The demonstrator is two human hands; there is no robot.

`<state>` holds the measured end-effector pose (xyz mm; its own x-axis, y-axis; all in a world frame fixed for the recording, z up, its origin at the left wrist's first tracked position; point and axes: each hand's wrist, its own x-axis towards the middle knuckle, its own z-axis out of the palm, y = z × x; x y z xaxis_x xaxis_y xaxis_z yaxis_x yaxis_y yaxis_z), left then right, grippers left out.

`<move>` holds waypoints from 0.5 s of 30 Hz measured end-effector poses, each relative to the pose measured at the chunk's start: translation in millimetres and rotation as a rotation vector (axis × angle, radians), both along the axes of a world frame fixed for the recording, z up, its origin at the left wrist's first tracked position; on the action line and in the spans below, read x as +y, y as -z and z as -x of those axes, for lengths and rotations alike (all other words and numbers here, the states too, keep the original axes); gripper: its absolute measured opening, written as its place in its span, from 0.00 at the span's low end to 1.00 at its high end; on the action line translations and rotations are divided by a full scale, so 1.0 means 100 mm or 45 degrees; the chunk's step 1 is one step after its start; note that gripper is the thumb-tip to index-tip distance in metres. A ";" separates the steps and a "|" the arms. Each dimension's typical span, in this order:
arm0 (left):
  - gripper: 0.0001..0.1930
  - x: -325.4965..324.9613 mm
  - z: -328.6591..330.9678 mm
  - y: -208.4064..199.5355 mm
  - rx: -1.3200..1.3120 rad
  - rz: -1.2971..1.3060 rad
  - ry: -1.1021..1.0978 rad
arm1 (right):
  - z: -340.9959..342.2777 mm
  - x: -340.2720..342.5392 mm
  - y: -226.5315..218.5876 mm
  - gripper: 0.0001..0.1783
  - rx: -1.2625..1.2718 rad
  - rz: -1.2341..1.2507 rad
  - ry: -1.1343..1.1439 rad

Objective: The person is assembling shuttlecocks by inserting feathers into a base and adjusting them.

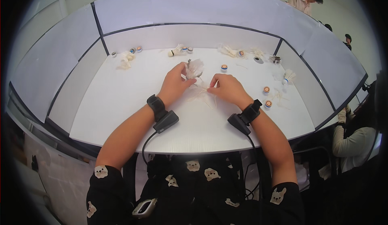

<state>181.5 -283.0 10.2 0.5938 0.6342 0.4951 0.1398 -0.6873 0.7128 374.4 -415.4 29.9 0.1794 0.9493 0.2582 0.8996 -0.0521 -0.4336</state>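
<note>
My left hand (pixel 174 81) grips a white feather shuttlecock (pixel 195 68) at mid-table, its skirt pointing up and right. Just to the right, my right hand (pixel 227 87) pinches loose white feathers (pixel 201 92) that lie fanned on the white table (pixel 121 99) between both hands. Each wrist wears a black band with a small black unit and a cable.
Shuttlecock parts lie about: cork bases (pixel 266 96) at the right, one cork base (pixel 224 67) behind my hands, feather clumps (pixel 126 60) and whole shuttlecocks (pixel 176 51) along the back edge. White partition walls (pixel 182 35) ring the table. Other people sit beyond, at the right.
</note>
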 end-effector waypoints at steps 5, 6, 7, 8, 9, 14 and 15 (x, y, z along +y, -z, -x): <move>0.24 -0.01 0.02 -0.01 -0.021 0.013 0.002 | 0.00 0.04 0.00 0.14 0.006 -0.024 -0.002; 0.24 -0.02 0.02 -0.02 -0.018 0.037 0.013 | -0.01 0.03 0.00 0.14 0.018 -0.055 -0.005; 0.24 -0.03 0.01 -0.03 -0.014 0.061 0.025 | -0.02 0.03 0.00 0.14 0.016 -0.051 -0.006; 0.24 -0.04 0.00 -0.03 -0.017 0.064 0.024 | -0.04 0.02 0.00 0.14 0.024 -0.060 0.010; 0.24 -0.04 0.01 -0.04 -0.006 0.046 0.008 | -0.03 0.03 0.00 0.14 0.034 -0.071 0.024; 0.23 -0.05 0.04 -0.04 0.009 0.014 -0.038 | -0.01 0.03 -0.01 0.14 0.067 -0.044 0.048; 0.23 -0.04 0.03 -0.04 0.010 0.023 -0.042 | -0.01 0.03 0.00 0.14 0.061 -0.047 0.043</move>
<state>178.0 -286.6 13.9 0.5763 0.6622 0.4790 0.1674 -0.6693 0.7239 375.0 -412.8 30.0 0.2246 0.9324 0.2832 0.8756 -0.0655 -0.4785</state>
